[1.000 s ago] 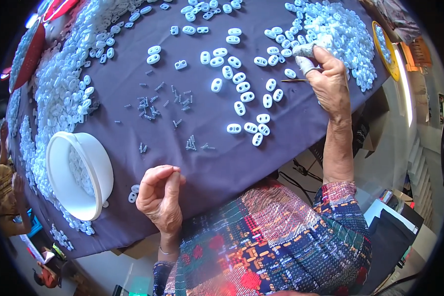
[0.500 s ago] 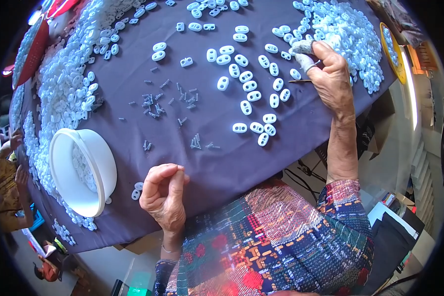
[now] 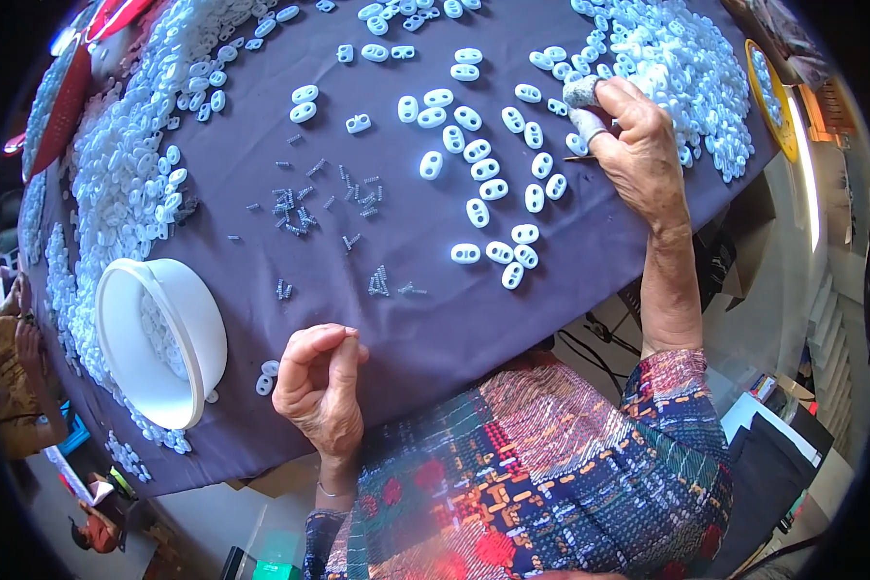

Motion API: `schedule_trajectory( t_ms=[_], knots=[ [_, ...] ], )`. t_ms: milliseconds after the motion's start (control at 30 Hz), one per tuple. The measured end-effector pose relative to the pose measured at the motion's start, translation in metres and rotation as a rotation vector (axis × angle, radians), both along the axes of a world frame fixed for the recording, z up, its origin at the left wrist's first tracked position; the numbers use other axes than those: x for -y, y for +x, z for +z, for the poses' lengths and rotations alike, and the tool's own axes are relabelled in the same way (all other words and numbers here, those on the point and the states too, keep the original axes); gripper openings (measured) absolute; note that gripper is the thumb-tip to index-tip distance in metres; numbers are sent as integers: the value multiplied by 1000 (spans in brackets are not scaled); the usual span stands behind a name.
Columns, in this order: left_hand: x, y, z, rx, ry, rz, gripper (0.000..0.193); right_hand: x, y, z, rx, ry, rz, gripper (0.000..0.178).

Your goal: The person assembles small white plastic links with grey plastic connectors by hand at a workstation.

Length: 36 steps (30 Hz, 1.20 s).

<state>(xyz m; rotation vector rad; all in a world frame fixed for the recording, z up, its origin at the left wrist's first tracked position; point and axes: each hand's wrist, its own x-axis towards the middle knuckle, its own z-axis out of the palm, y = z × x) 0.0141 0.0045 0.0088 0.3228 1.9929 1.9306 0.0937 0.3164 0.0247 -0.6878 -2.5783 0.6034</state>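
My left hand [image 3: 321, 387] hovers at the table's near edge, thumb and forefinger pressed together; whatever is between them is too small to make out. Beside it lie two white oval two-holed pieces [image 3: 265, 378]. My right hand [image 3: 633, 145], with pale covers on thumb and forefinger, is at the near left edge of a heap of small white pieces [image 3: 691, 87]. A thin dark stick [image 3: 579, 158] pokes out from under its palm, seemingly held by the hidden fingers. The thumb partly covers one white piece [image 3: 575, 143]. Larger white oval pieces [image 3: 477, 150] are spread left of that hand.
Small metal springs [image 3: 290, 208] lie scattered mid-table on the dark cloth [image 3: 387, 174]. A white tub [image 3: 203, 319] lies tipped by a long heap of white pieces [image 3: 116, 174] at left. A red basket [image 3: 60, 116] and yellow tray [image 3: 768, 106] flank the table. Another person's sleeve [image 3: 10, 387] shows far left.
My right hand has shifted slightly left, its thumb now overlapping a white piece. The left hand keeps its pinch. At far left, the other person's hands have moved a little.
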Motion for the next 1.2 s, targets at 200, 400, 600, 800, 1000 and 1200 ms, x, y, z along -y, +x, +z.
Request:
schedule_trajectory(
  t_ms=[200,400,600,800,1000,1200],
  knots=[
    [1,0,0,-3,9,-5,12,-4,-13,-12,65,120,31,10],
    [2,0,-1,3,18,-4,12,-6,-13,-2,133,-8,107,13],
    [2,0,-1,13,46,-6,12,1,-7,-6,54,50,133,18],
    [4,0,-3,4,56,-4,12,5,-9,-8,57,75,131,24],
    [4,1,-2,22,67,12,12,5,-9,-15,25,162,138,22],
    [3,-1,-3,40,78,3,12,-22,-1,8,-180,-446,11,12]
  ],
)
